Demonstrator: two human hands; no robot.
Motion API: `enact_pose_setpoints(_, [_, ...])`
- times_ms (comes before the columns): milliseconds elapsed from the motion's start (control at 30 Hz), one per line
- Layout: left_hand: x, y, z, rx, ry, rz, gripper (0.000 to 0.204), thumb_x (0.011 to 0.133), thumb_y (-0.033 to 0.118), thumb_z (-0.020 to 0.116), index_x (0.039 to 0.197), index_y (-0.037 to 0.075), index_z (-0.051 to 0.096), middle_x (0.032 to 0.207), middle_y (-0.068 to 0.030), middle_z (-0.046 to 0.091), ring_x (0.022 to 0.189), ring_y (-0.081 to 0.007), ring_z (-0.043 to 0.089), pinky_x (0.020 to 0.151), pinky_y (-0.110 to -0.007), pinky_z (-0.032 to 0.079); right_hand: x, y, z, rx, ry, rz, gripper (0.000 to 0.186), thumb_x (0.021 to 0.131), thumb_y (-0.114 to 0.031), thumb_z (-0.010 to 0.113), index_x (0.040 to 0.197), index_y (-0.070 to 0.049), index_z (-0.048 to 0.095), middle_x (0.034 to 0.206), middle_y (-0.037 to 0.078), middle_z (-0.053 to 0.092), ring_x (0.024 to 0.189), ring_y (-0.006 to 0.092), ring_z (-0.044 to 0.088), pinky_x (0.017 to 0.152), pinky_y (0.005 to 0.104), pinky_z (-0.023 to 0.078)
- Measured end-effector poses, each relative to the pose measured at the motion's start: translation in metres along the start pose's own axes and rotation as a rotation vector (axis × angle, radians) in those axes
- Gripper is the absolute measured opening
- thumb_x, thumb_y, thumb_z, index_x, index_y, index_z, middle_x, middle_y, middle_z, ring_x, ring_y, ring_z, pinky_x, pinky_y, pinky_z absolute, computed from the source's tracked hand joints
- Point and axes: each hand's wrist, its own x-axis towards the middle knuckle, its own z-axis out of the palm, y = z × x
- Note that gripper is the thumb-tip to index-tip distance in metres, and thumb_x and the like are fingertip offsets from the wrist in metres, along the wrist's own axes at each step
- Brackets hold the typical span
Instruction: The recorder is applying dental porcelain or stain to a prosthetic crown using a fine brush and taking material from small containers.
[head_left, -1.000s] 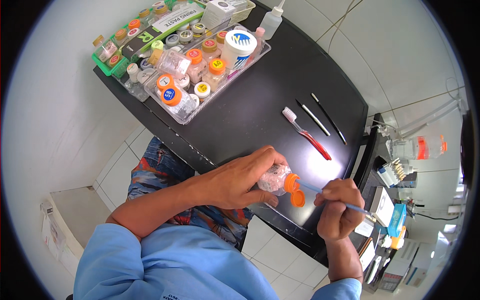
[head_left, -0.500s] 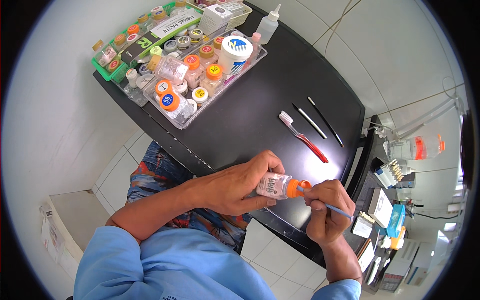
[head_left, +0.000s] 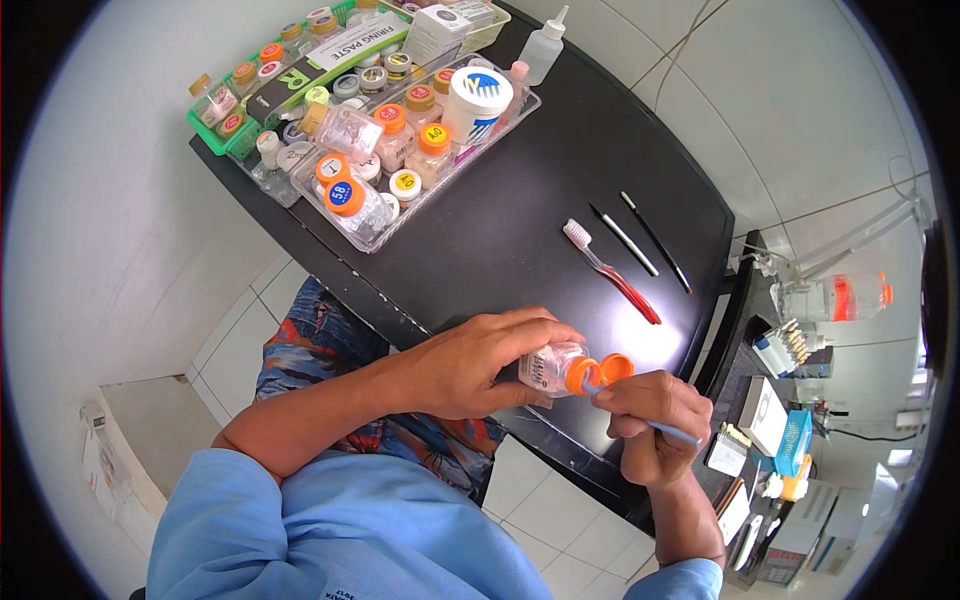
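My left hand [head_left: 490,365] grips a small clear plastic bottle [head_left: 545,370] with pale pink contents, tilted toward the right. Its orange flip cap [head_left: 617,367] stands open beside the orange collar. Between the fingers of my right hand [head_left: 655,415] is a thin blue stick-like tool [head_left: 673,433], whose tip is at the bottle's mouth. Whether the tip is inside the mouth I cannot tell. Past my hands on the black table lie a red toothbrush [head_left: 612,272], a white-handled fine brush [head_left: 628,240] and a slim black brush [head_left: 657,243].
A clear tray [head_left: 375,240] of capped bottles and jars sits at the far left, beside a green basket [head_left: 210,140] holding more. A dropper bottle [head_left: 543,48] stands at the back. Along the right, a dark counter carries a blue box [head_left: 793,442] and a large clear bottle [head_left: 835,298].
The bottle has turned a little in my left hand, so its open cap shows more plainly. My right hand has shifted slightly, with the blue tool still at the mouth.
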Motion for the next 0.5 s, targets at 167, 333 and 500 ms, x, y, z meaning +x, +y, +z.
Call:
enact_pose_setpoints(167, [-0.0003, -0.0002, 0.0033, 0.018, -0.009, -0.001, 0.064, 0.088, 0.014, 0.087, 0.147, 0.004, 0.062, 0.133, -0.0161, 0.068, 0.121, -0.0339, 0.069, 0.103, -0.043, 0.056, -0.0038, -0.0014, 0.0013, -0.03, 0.051, 0.111, 0.005, 0.097, -0.005, 0.073, 0.095, -0.002, 0.076, 0.084, 0.009, 0.077, 0.066, 0.0185, 0.073, 0.058, 0.0291, 0.055])
enact_pose_setpoints(333, [-0.001, -0.0015, 0.0021, 0.02, -0.01, -0.001, 0.07, 0.086, 0.016, 0.09, 0.149, 0.005, 0.062, 0.133, -0.0155, 0.068, 0.12, -0.0328, 0.07, 0.103, -0.042, 0.057, 0.0005, 0.0026, -0.0013, 0.112, -0.008, 0.042, 0.012, 0.101, -0.006, 0.068, 0.093, 0.0, 0.074, 0.082, 0.01, 0.075, 0.06, 0.0151, 0.069, 0.055, 0.0271, 0.052])
enact_pose_setpoints(500, [0.0005, 0.003, -0.0021, -0.002, -0.004, -0.04, 0.072, 0.083, 0.018, 0.092, 0.149, 0.005, 0.064, 0.131, -0.0151, 0.069, 0.117, -0.0315, 0.071, 0.1, -0.042, 0.057, -0.0029, 0.0041, 0.0015, 0.113, 0.066, 0.116, 0.02, 0.106, -0.013, 0.067, 0.095, 0.002, 0.073, 0.082, 0.01, 0.074, 0.056, 0.0115, 0.065, 0.053, 0.0247, 0.049])
